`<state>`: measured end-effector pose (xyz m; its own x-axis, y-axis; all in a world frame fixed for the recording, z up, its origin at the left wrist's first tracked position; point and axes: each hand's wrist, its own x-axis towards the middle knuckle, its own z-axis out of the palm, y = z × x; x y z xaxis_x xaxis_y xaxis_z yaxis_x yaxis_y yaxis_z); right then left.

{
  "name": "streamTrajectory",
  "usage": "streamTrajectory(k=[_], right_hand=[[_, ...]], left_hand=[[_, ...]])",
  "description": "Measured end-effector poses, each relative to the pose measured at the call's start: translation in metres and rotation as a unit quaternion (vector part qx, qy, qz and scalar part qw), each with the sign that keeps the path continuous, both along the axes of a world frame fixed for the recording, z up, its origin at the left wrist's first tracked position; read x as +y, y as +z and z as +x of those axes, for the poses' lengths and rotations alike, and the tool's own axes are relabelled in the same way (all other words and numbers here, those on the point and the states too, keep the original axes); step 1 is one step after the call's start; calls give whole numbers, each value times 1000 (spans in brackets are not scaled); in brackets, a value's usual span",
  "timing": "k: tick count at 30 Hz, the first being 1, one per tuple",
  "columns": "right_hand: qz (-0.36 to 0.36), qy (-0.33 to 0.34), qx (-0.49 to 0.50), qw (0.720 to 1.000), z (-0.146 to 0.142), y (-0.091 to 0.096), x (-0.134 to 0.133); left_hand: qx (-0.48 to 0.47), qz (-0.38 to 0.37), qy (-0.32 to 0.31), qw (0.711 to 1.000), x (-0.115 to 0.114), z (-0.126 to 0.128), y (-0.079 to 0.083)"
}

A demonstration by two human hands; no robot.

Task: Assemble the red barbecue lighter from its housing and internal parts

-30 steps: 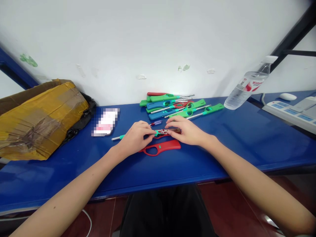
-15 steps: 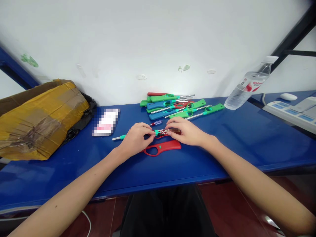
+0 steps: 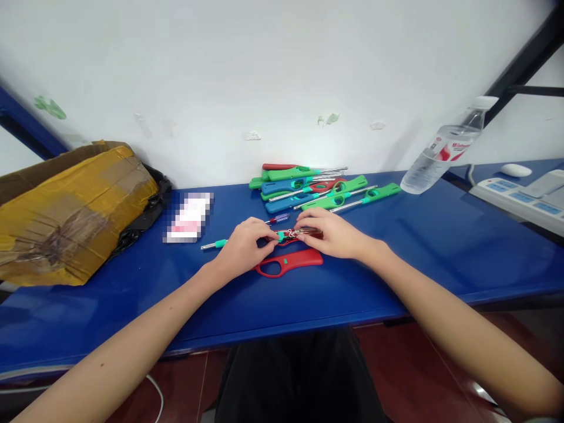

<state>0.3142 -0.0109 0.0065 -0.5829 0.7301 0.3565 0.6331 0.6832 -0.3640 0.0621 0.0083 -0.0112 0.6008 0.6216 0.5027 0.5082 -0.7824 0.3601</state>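
Both hands meet over an opened stick lighter [image 3: 289, 235] on the blue table [image 3: 440, 247]. My left hand [image 3: 244, 247] is curled, pinching the lighter's teal middle; the metal tube with a teal collar [image 3: 214, 244] sticks out to its left. My right hand [image 3: 332, 233] is closed on the lighter's dark rear part, fingertips at the small wires. A loose red handle shell [image 3: 288, 262] lies flat just in front of the hands. A small blue and red screwdriver [image 3: 278, 220] rests behind them.
A pile of green, blue and red stick lighters [image 3: 317, 188] lies at the wall. A taped cardboard parcel [image 3: 66, 205] fills the left end. A blurred card [image 3: 188, 218], a water bottle [image 3: 445, 153], a power strip [image 3: 515, 200] and a white mouse [image 3: 515, 170] are also here.
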Motion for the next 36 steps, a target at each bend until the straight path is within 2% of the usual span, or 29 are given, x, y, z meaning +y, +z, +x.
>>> streamTrajectory(k=[7,17,36], right_hand=[[-19,1,-29,999,2,-1,2],[-26,26,-19,999,3,-2,4],[-24,26,-19,999,2,-3,5]], left_hand=[[-25,4,26,999,-1,1,-2],[-45,-29,23,998,-1,2,-3],[-18,-53,40,998,-3,3,1]])
